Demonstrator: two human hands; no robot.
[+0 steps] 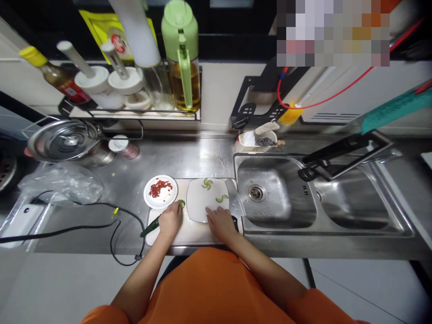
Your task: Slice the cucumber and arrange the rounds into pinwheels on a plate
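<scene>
My left hand (171, 219) is closed around a dark green cucumber (149, 227), whose uncut end sticks out to the left. Its pale cut end shows by my fingertips, over the white cutting board (195, 236). My right hand (222, 223) rests at the near edge of a squarish white plate (197, 202), thumb and fingers apart. On that plate, thin curved cucumber slices form a pinwheel (207, 183), and a smaller group of slices (222, 198) lies nearer my hand. A knife (238, 200) lies right of the plate, its black handle partly behind my right hand.
A round white plate (146, 194) of red berries overlaps the board's left side. The double sink (276, 193) and black faucet (324, 157) are at right. A black cable (113, 245), plastic bag (64, 182) and lidded pot (67, 139) lie left; a seasoning rack (162, 116) hangs behind.
</scene>
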